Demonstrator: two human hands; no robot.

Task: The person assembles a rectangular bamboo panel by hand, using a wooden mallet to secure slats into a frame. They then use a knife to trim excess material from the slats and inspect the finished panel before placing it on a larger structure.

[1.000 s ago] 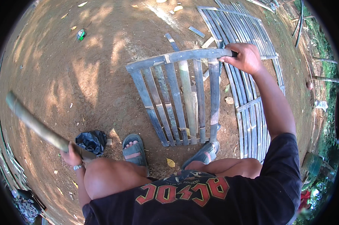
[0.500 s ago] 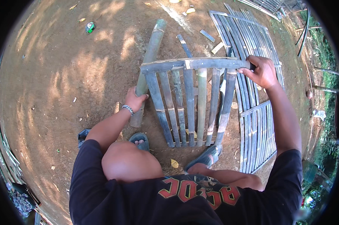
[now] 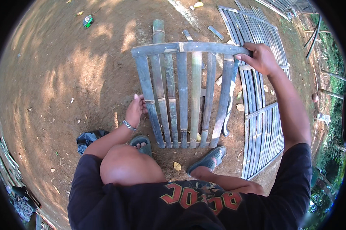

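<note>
A slatted bamboo panel (image 3: pixel 182 76) stands tilted in front of me, its lower edge near my sandals. My right hand (image 3: pixel 260 58) is closed around the right end of its top rail. Beside the panel's left slat is my left hand (image 3: pixel 136 110), fingers stretched out and partly apart, their tips close to the slat; whether they touch it I cannot tell. A thick bamboo pole (image 3: pixel 158 30) lies on the ground behind the panel, mostly hidden by the slats. Along the right slat shows a long tool with a dark curved handle (image 3: pixel 226 128), partly covered by the panel.
Larger slatted bamboo panels (image 3: pixel 263 126) lie on the ground to the right. A black plastic bag (image 3: pixel 89 140) is left of my knee. A small green and dark object (image 3: pixel 88 21) sits far left. Short bamboo offcuts (image 3: pixel 216 33) and dry leaves (image 3: pixel 177 165) are scattered about.
The panel has shifted left and slightly away with my right hand. My left hand has let go of the bamboo pole, which now lies more behind the panel.
</note>
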